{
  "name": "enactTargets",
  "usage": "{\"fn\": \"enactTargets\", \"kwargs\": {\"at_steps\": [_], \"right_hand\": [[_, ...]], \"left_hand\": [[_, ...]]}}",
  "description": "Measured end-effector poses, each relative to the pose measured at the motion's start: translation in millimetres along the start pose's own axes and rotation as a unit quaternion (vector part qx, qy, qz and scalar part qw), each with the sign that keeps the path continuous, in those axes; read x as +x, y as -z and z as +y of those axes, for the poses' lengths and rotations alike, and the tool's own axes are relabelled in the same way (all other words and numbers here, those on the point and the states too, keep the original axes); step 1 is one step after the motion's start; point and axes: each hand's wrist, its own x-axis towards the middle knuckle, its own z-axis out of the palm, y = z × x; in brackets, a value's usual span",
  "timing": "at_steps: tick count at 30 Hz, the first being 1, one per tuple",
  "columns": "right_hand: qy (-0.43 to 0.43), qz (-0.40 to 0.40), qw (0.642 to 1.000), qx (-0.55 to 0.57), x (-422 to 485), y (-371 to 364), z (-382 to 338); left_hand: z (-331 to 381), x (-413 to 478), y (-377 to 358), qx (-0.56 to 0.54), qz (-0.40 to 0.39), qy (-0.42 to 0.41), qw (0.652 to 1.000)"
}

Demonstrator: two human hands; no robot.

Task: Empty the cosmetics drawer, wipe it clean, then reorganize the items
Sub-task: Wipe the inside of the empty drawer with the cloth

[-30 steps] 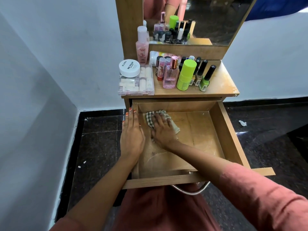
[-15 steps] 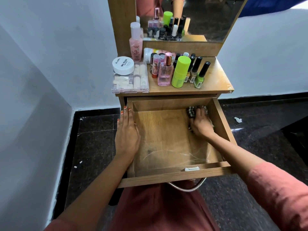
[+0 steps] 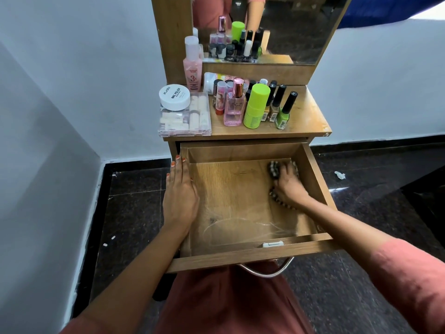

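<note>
The wooden drawer (image 3: 240, 257) is pulled out and holds no cosmetics. My right hand (image 3: 289, 186) presses a checked cloth (image 3: 274, 170) flat on the drawer floor by the right wall, near the back. My left hand (image 3: 180, 191) lies flat, fingers together, on the drawer's left wall. The cosmetics stand on the dresser top (image 3: 305, 116): a pink perfume bottle (image 3: 234, 104), a green-capped bottle (image 3: 256, 106), nail polish bottles (image 3: 284, 112), a pink lotion bottle (image 3: 192, 65), and a white jar (image 3: 173, 97) on a clear box (image 3: 184, 119).
A mirror (image 3: 289, 27) rises behind the cosmetics. White walls meet at the left and behind the dresser. The floor is dark stone tile (image 3: 134, 213), with a scrap of paper (image 3: 340, 175) to the right. A metal handle (image 3: 267, 273) hangs under the drawer front.
My right hand has swept the cloth from the back left of the drawer to the right wall, then slightly towards me. My left hand has stayed on the left wall.
</note>
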Motion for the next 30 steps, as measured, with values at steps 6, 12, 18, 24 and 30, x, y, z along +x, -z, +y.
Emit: {"fn": "enactTargets", "kwargs": {"at_steps": [6, 12, 18, 24, 30], "right_hand": [[-0.016, 0.079, 0.996, 0.027, 10, -10, -8], [0.008, 0.080, 0.997, -0.005, 4, -25, -56], [0.089, 0.056, 0.989, -0.101, -2, -49, -140], [0.154, 0.063, 0.976, -0.137, 7, -63, -165], [0.237, 0.020, 0.957, -0.166, 1, -54, -144]], "left_hand": [[1, 2, 2, -0.006, 0.003, -0.001, 1.000], [-2, 2, 1, -0.011, 0.023, 0.006, 1.000], [5, 3, 0, -0.027, 0.035, 0.012, 0.999], [0, 9, 3, -0.027, 0.029, 0.017, 0.999], [-2, 4, 2, -0.019, 0.030, 0.014, 0.999]]}}
